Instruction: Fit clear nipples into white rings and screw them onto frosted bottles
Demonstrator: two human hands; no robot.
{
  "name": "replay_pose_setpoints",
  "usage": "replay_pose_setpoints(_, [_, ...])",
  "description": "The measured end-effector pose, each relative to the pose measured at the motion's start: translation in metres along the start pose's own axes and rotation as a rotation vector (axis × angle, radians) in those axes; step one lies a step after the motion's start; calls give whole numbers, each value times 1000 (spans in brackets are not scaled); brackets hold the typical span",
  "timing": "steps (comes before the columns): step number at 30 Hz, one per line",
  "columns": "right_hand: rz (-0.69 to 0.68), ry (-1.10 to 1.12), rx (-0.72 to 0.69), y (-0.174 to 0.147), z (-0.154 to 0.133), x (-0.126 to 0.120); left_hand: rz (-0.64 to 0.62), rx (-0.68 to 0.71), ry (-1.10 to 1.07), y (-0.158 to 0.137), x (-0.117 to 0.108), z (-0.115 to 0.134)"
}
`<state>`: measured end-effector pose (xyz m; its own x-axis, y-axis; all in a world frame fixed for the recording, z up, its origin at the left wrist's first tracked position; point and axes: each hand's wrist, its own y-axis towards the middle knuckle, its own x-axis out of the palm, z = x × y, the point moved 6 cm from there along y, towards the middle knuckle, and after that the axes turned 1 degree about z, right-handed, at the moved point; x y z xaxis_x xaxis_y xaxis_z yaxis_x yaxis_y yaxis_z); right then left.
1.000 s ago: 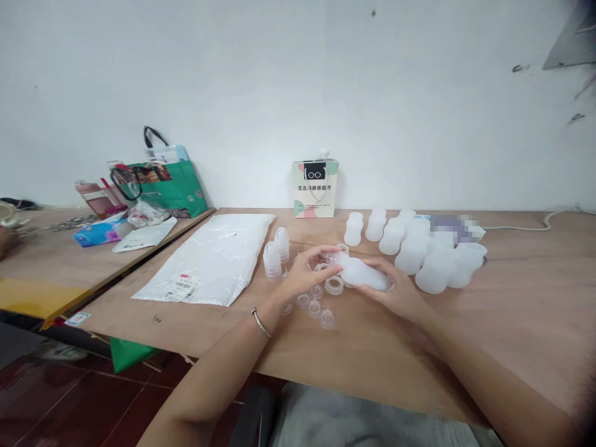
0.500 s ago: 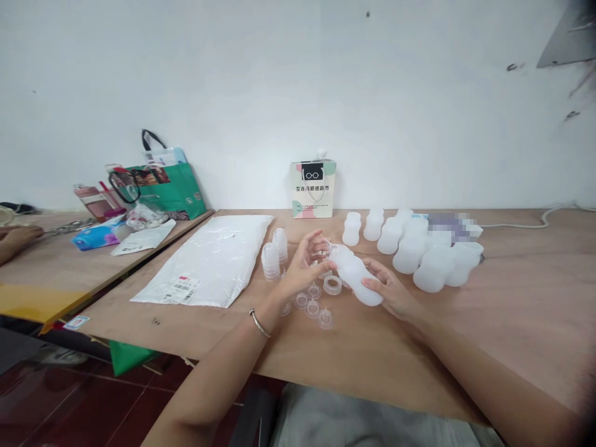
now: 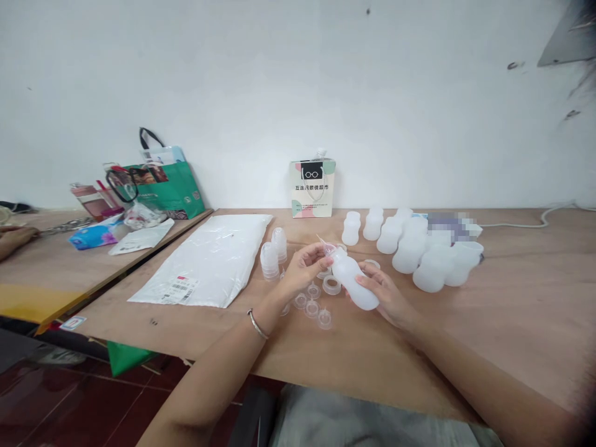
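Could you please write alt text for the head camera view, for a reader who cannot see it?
A person's right hand holds a white plastic bottle tilted above a wooden table, while the left hand pinches a small clear cap at its mouth. More clear caps, stacked cups and white bottles lie around.

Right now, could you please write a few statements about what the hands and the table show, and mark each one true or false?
1. The right hand holds a white bottle. True.
2. The left hand rests flat on the plastic bag. False: it is at the bottle's neck.
3. Small clear caps lie on the table below the hands. True.
4. The other white bottles stand left of the plastic bag. False: they stand on the right.
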<state>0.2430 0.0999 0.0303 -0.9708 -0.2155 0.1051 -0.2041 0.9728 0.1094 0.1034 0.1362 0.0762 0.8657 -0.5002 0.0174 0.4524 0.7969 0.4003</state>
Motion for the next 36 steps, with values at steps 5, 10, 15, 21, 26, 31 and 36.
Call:
replay_pose_setpoints(5, [-127, 235, 187, -2, 9, 12, -22, 5, -11, 0, 1, 2])
replay_pose_setpoints(10, [117, -109, -43, 2, 0, -1, 60, -13, 33, 2, -6, -5])
replay_pose_setpoints(15, [-93, 48, 120, -2, 6, 14, -11, 1, -11, 2, -3, -3])
replay_pose_setpoints(21, [93, -198, -19, -1, -4, 7, 106, -1, -18, 5, -11, -6])
replay_pose_setpoints(26, [157, -425, -112, -4, -9, 5, 107, -1, -19, 5, -13, -8])
replay_pose_setpoints(31, [-141, -80, 92, -7, 1, 26, 50, -16, -112, 2, -8, -7])
replay_pose_setpoints(36, [240, -623, -233, -11, -18, 14, 93, -58, -174, 2, -2, -15])
